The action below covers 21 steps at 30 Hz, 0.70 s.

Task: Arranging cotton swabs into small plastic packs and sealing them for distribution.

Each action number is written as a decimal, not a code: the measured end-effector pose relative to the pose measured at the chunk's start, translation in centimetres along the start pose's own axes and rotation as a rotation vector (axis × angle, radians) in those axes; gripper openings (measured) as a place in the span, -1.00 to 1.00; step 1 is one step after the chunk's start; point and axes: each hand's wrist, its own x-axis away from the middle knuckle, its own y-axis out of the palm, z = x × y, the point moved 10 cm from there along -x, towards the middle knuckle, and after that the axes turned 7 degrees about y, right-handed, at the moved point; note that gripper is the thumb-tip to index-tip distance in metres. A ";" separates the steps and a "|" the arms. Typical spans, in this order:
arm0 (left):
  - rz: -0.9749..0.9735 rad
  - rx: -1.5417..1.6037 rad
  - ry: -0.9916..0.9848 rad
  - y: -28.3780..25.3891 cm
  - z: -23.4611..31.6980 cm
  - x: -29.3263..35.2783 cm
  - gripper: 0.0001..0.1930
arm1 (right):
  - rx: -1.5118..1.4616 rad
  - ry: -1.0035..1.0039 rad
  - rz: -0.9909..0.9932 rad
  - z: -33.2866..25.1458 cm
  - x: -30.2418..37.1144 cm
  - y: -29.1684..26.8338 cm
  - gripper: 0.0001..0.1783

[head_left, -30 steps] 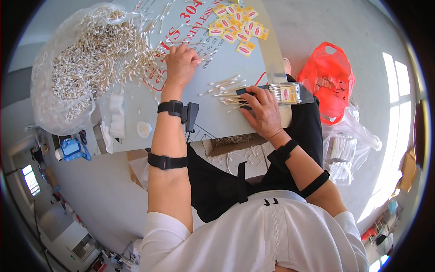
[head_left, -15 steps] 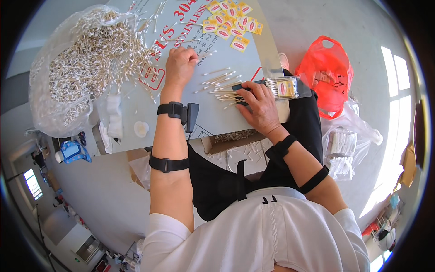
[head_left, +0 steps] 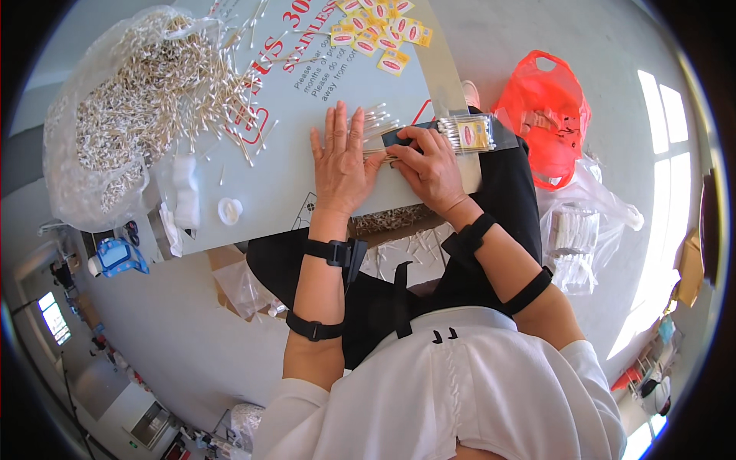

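Note:
Above the table, my left hand [head_left: 341, 165] lies with its fingers stretched out and slightly apart, its thumb reaching toward my right hand. Some loose cotton swabs [head_left: 376, 119] show just beyond its fingers. My right hand [head_left: 431, 165] is closed, with bent fingers over a bunch of cotton swabs. Those swabs lie along a dark strip [head_left: 395, 139] at the mouth of a clear packet [head_left: 494, 132]. White swab heads and a yellow-and-white card [head_left: 472, 134] are visible inside the packet. My right fingers partly hide the bunch.
A large clear bag spilling cotton swabs [head_left: 130, 115] fills the table's left. Yellow cards [head_left: 383, 31] are scattered at the far edge. Near the left front stand a small white tub [head_left: 229, 211] and cotton pads [head_left: 185, 192]. A red plastic bag [head_left: 552, 115] hangs at the right.
My left hand has come right and nearer, from above the scattered swabs to beside my right hand, and its fingers have straightened. My right hand stays at the packet's mouth.

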 end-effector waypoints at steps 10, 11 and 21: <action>0.204 0.181 -0.147 -1.2 -0.6 5.7 -0.16 | -0.050 -0.051 0.095 0.0 -0.7 -0.9 -0.84; 0.207 0.181 -0.147 -1.0 -0.3 5.8 -0.16 | -0.088 -0.024 0.088 0.2 -0.8 -1.0 -0.87; 0.086 0.090 -0.148 0.0 1.7 6.2 -0.17 | -0.063 0.021 0.067 -0.9 1.9 -0.7 -0.83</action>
